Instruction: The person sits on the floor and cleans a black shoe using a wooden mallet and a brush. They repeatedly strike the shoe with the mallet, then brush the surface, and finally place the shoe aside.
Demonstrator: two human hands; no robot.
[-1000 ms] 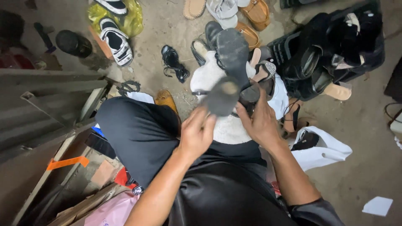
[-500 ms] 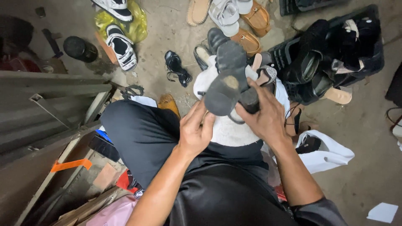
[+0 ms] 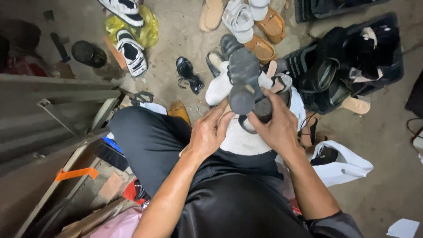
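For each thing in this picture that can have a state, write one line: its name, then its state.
Left hand: fingers bent against the dark shoe.
Right hand: gripping the dark shoe.
Dark shoe: held up, worn sole facing the camera.
White cloth: spread over the lap.
Black-and-white sneaker: lying on the floor, opening upward.
Black crate: heaped with dark shoes.
White bag: lying open on the floor.

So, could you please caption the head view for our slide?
Both hands, left hand and right hand, hold a dark shoe sole-up over scattered footwear.
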